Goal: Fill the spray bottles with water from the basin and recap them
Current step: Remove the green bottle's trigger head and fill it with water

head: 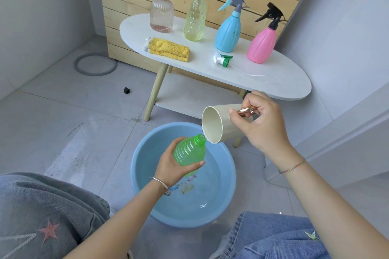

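left hand (174, 167) wraps the uncapped green bottle (189, 150), tilted above the basin (145, 153); cup (216, 126) pours into its neck, right hand (263, 126) curled round the handle. filling under way; trigger cap (222, 60) lies on the table (263, 73) near four capped bottles (228, 31); recapping remains.

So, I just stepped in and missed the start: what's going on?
A person is filling an uncapped green bottle held by the left hand over the blue basin. The right hand tips a cream cup by its handle, pouring water into its neck. A green-and-white spray head lies on the white table, near a yellow cloth and four capped spray bottles.
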The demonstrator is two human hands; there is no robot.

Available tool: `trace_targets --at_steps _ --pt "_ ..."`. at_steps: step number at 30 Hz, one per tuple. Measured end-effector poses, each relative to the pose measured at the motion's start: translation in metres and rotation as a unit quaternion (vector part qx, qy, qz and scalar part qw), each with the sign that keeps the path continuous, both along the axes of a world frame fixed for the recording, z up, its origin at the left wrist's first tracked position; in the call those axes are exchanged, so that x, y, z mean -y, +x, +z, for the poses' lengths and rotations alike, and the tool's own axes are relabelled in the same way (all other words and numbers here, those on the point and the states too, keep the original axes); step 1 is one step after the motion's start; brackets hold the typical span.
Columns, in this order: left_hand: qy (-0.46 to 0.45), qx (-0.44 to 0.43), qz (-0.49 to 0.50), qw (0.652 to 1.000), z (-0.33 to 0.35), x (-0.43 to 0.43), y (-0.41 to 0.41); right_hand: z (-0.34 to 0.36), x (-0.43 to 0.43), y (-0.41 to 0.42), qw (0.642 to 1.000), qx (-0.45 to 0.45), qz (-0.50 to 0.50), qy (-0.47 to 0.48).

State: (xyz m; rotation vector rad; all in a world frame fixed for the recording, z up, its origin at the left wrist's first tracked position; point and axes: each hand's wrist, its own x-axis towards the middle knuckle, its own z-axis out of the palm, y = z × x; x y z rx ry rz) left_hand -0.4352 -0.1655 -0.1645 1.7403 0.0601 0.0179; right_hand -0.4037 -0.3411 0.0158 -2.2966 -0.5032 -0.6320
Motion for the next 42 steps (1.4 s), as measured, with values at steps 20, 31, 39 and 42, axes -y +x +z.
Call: trace_targets --at_steps 20,31,39,42 --pt "-0.001 0.006 0.004 1.0 -0.006 0.001 0.001 0.002 -0.007 0.0 0.997 0.048 0.03 -0.046" --pt "-0.03 0.008 0.01 0.999 -0.005 0.0 0.003 -0.001 0.001 0.003 1.0 0.015 -0.002 -0.01" --pt "-0.055 0.02 0.018 0.998 0.002 -0.002 0.004 -0.005 0.007 0.006 0.997 -0.031 -0.031 0.07" --pt "-0.052 0.019 0.015 0.998 0.0 -0.001 0.004 -0.003 0.006 0.005 0.998 -0.022 -0.013 0.064"
